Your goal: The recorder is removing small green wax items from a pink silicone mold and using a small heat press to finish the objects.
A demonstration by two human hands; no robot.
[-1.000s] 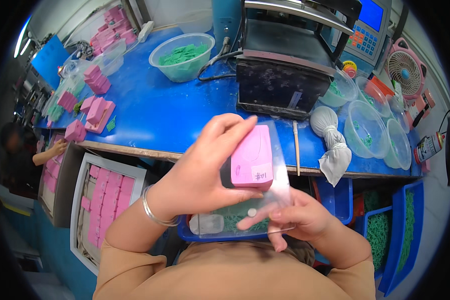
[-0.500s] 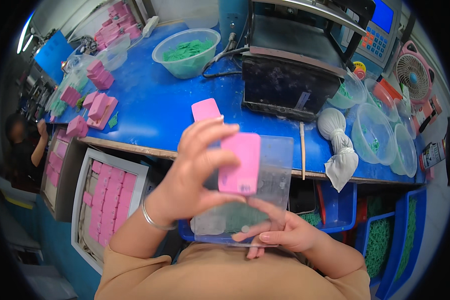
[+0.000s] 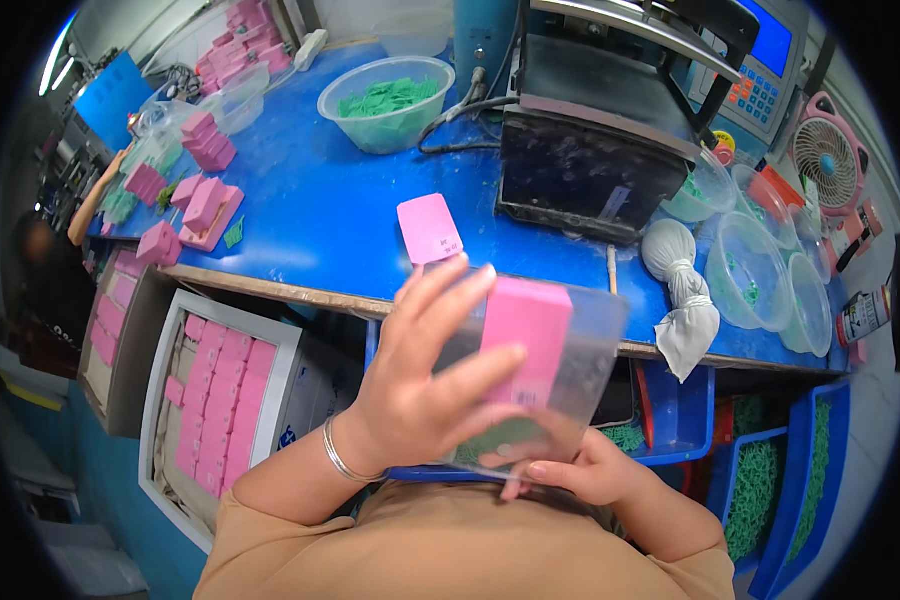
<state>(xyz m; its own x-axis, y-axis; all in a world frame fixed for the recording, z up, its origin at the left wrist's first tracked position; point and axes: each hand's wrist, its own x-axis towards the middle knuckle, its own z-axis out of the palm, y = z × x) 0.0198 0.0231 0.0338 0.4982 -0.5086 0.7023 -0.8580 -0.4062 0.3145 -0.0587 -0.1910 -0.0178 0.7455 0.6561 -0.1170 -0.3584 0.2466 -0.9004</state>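
Observation:
My left hand [image 3: 425,365], silver bangles on its wrist, has its fingers round the left side of a flat pink box [image 3: 527,335] with small dark print at its lower end. That box lies against a clear plastic plate [image 3: 600,340], which tilts in front of me. With my right hand [image 3: 580,468] I grip the plate's lower edge, thumb on the near side and some fingers seen through it. Another pink box [image 3: 429,228] rests on the blue table just beyond my left fingertips.
A bowl of green pieces [image 3: 385,105] and a black machine [image 3: 595,165] stand farther back. To the right are a tied white cloth bag [image 3: 675,290], clear bowls [image 3: 748,275] and blue bins [image 3: 755,495]. Pink boxes fill a white carton [image 3: 155,420] at left. A co-worker's arm [image 3: 95,200] shows far left.
The plate and the pink box have shifted right and tilted, with both my hands on them. My left hand moved right, leaving the box on the table more exposed. The co-worker's arm reaches farther up.

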